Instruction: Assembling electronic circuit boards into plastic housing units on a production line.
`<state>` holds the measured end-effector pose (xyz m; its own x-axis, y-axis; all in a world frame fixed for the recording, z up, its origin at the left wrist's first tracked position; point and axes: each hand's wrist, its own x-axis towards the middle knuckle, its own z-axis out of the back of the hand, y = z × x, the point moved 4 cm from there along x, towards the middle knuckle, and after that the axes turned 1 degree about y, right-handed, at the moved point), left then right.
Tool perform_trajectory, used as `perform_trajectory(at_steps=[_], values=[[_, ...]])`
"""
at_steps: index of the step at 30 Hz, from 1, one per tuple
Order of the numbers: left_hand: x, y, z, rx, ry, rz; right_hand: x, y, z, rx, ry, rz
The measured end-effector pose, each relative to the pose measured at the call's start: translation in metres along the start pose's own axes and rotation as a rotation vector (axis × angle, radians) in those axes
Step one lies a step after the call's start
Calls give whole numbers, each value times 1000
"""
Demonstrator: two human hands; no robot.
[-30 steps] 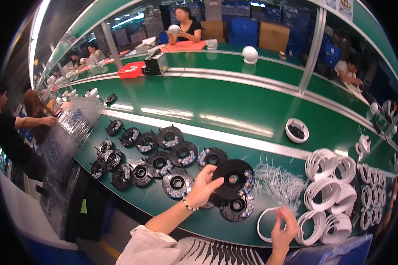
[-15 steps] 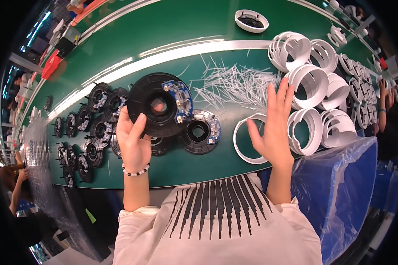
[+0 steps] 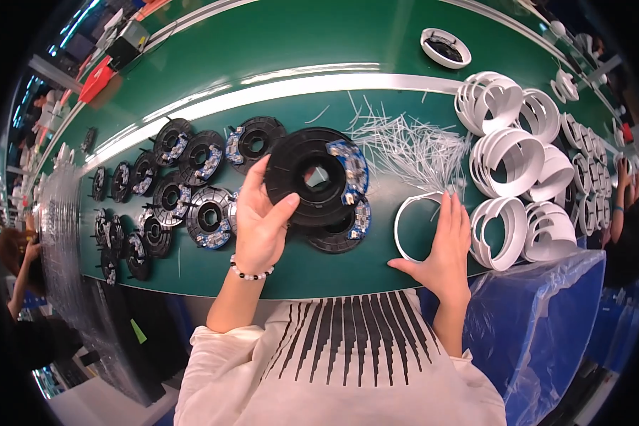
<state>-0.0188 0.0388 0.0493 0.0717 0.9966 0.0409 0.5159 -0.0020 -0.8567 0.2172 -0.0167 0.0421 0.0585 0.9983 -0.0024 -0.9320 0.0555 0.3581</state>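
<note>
My left hand (image 3: 260, 220) grips a round black plastic disc (image 3: 291, 174) by its left edge, thumb on the near face. The disc has a hole in the middle and a blue circuit board (image 3: 348, 170) on its right side. It is held above the table, partly covering another black disc (image 3: 337, 238) lying there. My right hand (image 3: 446, 248) is open, fingers stretched forward and thumb pointing left, at the right side of a thin white plastic ring (image 3: 399, 231). Whether the fingers touch that ring I cannot tell.
Several black discs with boards (image 3: 209, 216) lie on the green table (image 3: 277, 273) to the left. Loose thin white strips (image 3: 412, 145) are heaped beyond the ring. White ring housings (image 3: 508, 163) stand in stacks on the right, and a plastic-lined blue bin (image 3: 539, 305) sits nearer me.
The held disc has moved right with my left hand. My right hand has come lower, toward the white ring. The view has shifted, so the table things appear displaced.
</note>
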Motion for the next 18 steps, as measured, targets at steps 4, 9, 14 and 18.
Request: perform_trajectory(at_steps=[4,9,14,18], values=[[-2,3,0,6,31,41,-3,6,19,189,-274,104],[-13,26,-14,66,45,18,5,49,14,1014,-291,290],[-35,41,-26,-347,390,260,8,73,3,964,-228,416],[-23,30,-30,-815,443,577,7,74,8,799,-147,480]])
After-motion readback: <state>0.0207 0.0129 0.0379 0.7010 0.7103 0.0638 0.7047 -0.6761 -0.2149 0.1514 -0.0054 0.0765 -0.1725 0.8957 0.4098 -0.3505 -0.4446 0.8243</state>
